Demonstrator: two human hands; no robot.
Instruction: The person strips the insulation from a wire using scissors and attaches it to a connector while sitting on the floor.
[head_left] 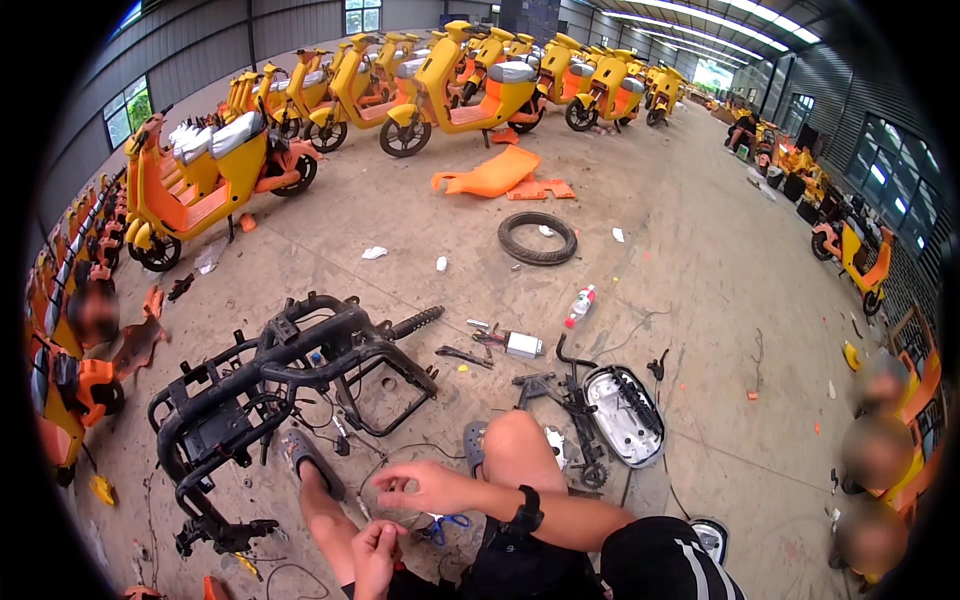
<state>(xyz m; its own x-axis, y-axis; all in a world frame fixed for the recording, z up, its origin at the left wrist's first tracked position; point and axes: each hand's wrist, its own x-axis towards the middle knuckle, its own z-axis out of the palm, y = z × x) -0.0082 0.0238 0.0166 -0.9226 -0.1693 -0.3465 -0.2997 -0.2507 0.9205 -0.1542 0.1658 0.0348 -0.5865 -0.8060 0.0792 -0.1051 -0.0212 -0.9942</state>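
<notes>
Black metal frame (pixel 285 375) rests on the concrete floor (pixel 710 290), to the left of the person's hands and a little farther off. Right hand (pixel 425 488), wearing a dark wristband (pixel 525 512), is curved, with a gap showing between thumb and fingers. Left hand (pixel 375 555), held nearer, has its fingers folded in. At this size I cannot tell whether either hand pinches anything slender. Blue-handled scissors (pixel 447 525) lie just right of the hands. Farther right, past the bent knee (pixel 525 450), sits an oval shell (pixel 622 415) (pale inside, dark at the rim). Beyond the knee are a silver box (pixel 523 345), a clear bottle (pixel 580 305) on its side and a black tire (pixel 538 238) lying flat. An orange panel (pixel 490 175) lies farther off, before rows of yellow scooters (pixel 455 95).
</notes>
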